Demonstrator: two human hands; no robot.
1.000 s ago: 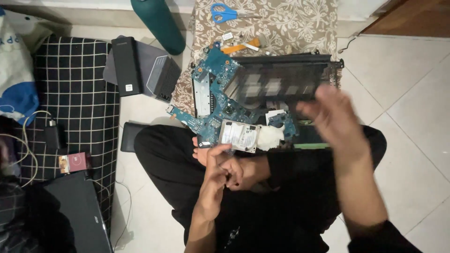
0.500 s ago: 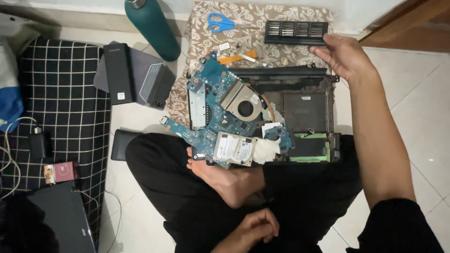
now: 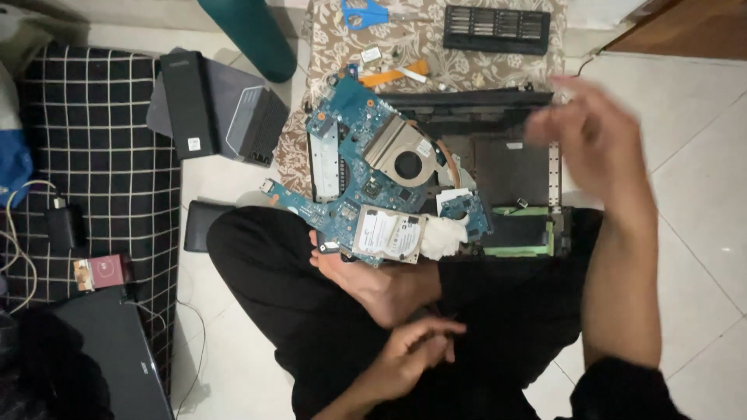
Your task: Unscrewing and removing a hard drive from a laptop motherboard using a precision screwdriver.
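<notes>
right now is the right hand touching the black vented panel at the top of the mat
Apart. The head view shows the right hand blurred over the open laptop base, with patterned mat between it and the black vented panel.

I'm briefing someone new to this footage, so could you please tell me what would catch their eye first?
The blue circuit board with its round fan, lying on the opened black laptop shell at centre. The blurred right hand hovers empty above the shell, and blue-handled scissors lie on the patterned cloth beyond.

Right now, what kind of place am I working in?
Probably a room at home, used as a makeshift repair spot on the floor: pale floor tiles, a checked black mattress, and a patterned cloth under an opened laptop with its blue circuit board.
</notes>
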